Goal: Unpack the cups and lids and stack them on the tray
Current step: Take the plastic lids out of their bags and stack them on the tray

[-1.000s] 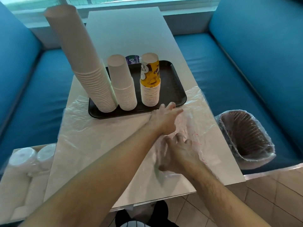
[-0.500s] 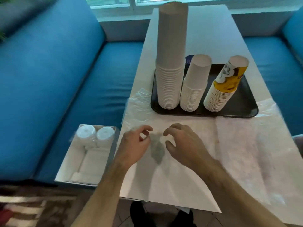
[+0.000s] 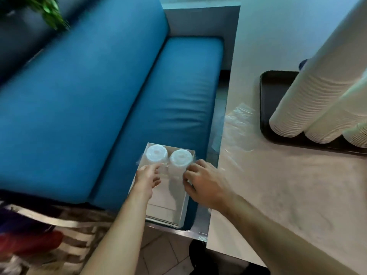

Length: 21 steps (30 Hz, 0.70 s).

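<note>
A: Where're the lids?
B: Two wrapped lid sleeves (image 3: 168, 158), round white tops, clear plastic, standing side by side at the far end of the box (image 3: 166, 203) on the blue bench (image 3: 158, 108).
A: Hands?
B: Left hand (image 3: 147, 179) & right hand (image 3: 204, 183) both over the box by the sleeves, fingers loosely curled; can't tell if gripping.
A: Cups?
B: White cup stacks (image 3: 309, 104) on black tray (image 3: 278, 90), tabletop (image 3: 288, 185).
</note>
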### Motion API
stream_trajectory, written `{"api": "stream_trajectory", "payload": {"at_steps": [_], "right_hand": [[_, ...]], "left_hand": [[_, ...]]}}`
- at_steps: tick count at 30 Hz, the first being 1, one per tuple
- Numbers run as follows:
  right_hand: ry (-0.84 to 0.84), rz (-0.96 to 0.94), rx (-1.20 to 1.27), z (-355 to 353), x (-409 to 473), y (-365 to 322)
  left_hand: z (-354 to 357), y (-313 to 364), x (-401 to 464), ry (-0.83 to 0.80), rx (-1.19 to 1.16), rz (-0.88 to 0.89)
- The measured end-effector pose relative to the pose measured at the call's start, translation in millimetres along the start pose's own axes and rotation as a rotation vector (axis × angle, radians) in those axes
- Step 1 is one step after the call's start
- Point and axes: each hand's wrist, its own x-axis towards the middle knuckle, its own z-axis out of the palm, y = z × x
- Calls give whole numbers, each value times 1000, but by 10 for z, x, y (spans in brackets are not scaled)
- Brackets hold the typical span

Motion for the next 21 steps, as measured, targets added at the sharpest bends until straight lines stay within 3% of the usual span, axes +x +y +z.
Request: {"api": "stream_trajectory", "payload": {"at_steps": [7,21], "right_hand": [[-5,-7,-58,261,43,45],[14,63,-86,356,85,44]], "left_hand": [[-36,47,693,-101,-129,-326],[109,-106,1220,-94,-206,-354]]}}
